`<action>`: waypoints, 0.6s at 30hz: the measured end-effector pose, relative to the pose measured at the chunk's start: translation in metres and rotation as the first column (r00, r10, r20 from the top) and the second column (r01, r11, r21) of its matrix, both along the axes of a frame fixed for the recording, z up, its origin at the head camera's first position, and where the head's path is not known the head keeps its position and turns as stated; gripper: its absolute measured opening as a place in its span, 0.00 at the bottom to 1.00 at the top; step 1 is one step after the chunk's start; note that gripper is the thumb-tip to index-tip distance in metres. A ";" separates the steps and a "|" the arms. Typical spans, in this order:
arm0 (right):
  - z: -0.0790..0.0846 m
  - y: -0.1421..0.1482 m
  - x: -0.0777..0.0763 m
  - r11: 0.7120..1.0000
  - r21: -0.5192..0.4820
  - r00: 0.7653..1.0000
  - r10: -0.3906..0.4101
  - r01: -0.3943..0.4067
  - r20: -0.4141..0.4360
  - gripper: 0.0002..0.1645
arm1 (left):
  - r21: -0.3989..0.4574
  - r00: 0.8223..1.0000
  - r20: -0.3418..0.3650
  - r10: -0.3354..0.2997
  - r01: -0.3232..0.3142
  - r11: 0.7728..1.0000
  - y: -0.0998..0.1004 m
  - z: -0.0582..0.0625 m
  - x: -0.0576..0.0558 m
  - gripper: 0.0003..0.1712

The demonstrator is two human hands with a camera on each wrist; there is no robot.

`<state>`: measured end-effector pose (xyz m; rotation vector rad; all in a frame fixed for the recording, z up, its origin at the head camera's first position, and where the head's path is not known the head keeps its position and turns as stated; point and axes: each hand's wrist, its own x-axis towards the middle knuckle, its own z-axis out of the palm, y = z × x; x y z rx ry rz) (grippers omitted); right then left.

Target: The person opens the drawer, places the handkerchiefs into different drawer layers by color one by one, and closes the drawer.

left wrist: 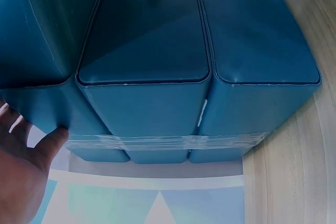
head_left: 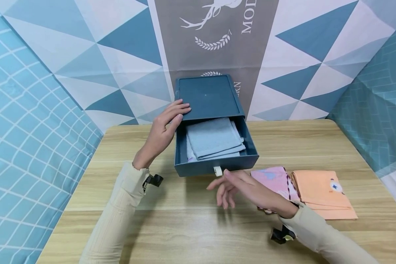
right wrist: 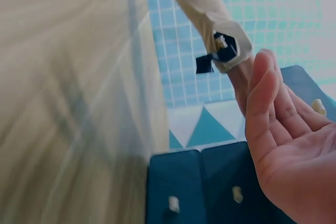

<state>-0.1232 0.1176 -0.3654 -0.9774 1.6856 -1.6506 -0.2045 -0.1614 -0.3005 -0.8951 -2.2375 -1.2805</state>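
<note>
A dark blue drawer unit (head_left: 206, 97) stands at the back of the table, its top drawer (head_left: 214, 168) pulled out. Inside lie folded light blue towels (head_left: 214, 137). My left hand (head_left: 163, 128) rests on the unit's upper left edge, fingers on the top; its thumb touches the side wall in the left wrist view. Just below the drawer's white pull tab (head_left: 218, 171) is my right hand (head_left: 242, 189), fingers loosely bent and holding nothing. In the right wrist view that hand (right wrist: 294, 135) has its palm visible, with the lower drawer fronts (right wrist: 176, 182) beyond it.
To the right on the wooden table (head_left: 191, 234) lie a folded pink towel (head_left: 274, 178) and a folded orange towel (head_left: 320, 187) with a round white patch. Clear tape (left wrist: 163, 142) wraps the drawer unit. A patterned cloth backdrop (head_left: 125, 47) hangs behind.
</note>
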 end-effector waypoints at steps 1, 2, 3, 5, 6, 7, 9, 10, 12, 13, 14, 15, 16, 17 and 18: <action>0.000 -0.002 -0.001 1.000 -0.011 0.999 0.025 -0.025 0.023 0.36 | 0.001 1.000 0.001 0.000 0.000 1.000 0.000 0.001 0.000 0.19; 0.000 -0.005 -0.002 0.999 -0.021 0.998 0.048 -0.047 0.044 0.37 | 0.001 1.000 0.001 0.000 0.000 1.000 0.000 0.001 0.001 0.19; 0.000 -0.007 -0.003 0.997 -0.032 0.996 0.070 -0.068 0.062 0.38 | 0.001 1.000 0.001 -0.002 0.002 1.000 0.000 0.002 0.001 0.19; 0.001 -0.011 -0.005 0.994 -0.044 0.988 0.105 -0.101 0.109 0.39 | 0.003 1.000 0.003 -0.007 0.007 1.000 0.000 0.002 0.001 0.19; 0.001 -0.013 -0.006 0.992 -0.048 0.983 0.120 -0.115 0.137 0.40 | 0.003 1.000 0.004 -0.009 0.009 1.000 0.000 0.003 0.002 0.19; 0.002 -0.014 -0.006 0.991 -0.049 0.977 0.133 -0.126 0.165 0.40 | 0.004 1.000 0.006 -0.012 0.012 1.000 0.000 0.003 0.002 0.19; 0.002 -0.017 -0.006 0.988 -0.060 0.965 0.153 -0.144 0.212 0.40 | 0.005 1.000 0.009 -0.017 0.017 1.000 0.000 0.004 0.002 0.19; 0.003 -0.018 -0.006 0.987 -0.066 0.959 0.160 -0.148 0.234 0.40 | 0.006 1.000 0.013 -0.020 0.019 1.000 0.000 0.004 0.002 0.19; 0.003 -0.020 -0.006 0.985 -0.087 0.953 0.169 -0.152 0.251 0.40 | 0.006 1.000 0.021 -0.023 0.023 1.000 -0.001 0.005 0.002 0.19; 0.003 -0.021 -0.006 0.983 -0.098 0.952 0.173 -0.152 0.251 0.39 | 0.005 0.999 0.025 -0.024 0.024 1.000 -0.001 0.005 0.002 0.19; 0.003 -0.022 -0.006 0.982 -0.108 0.953 0.175 -0.152 0.249 0.38 | 0.004 0.999 0.029 -0.024 0.024 1.000 -0.001 0.006 0.002 0.19; 0.004 -0.022 -0.006 0.982 -0.113 0.952 0.174 -0.150 0.251 0.38 | 0.003 0.999 0.033 -0.024 0.024 1.000 -0.001 0.006 0.003 0.19; 0.003 -0.023 -0.007 0.982 -0.119 0.953 0.174 -0.148 0.247 0.37 | 0.001 0.999 0.036 -0.024 0.024 1.000 -0.001 0.006 0.003 0.19; 0.003 -0.023 -0.007 0.982 -0.120 0.954 0.172 -0.146 0.246 0.37 | 0.000 0.999 0.039 -0.023 0.023 1.000 -0.001 0.007 0.003 0.19; 0.003 -0.024 -0.007 0.982 -0.118 0.954 0.171 -0.145 0.246 0.36 | 0.000 0.999 0.042 -0.022 0.022 1.000 -0.002 0.007 0.003 0.19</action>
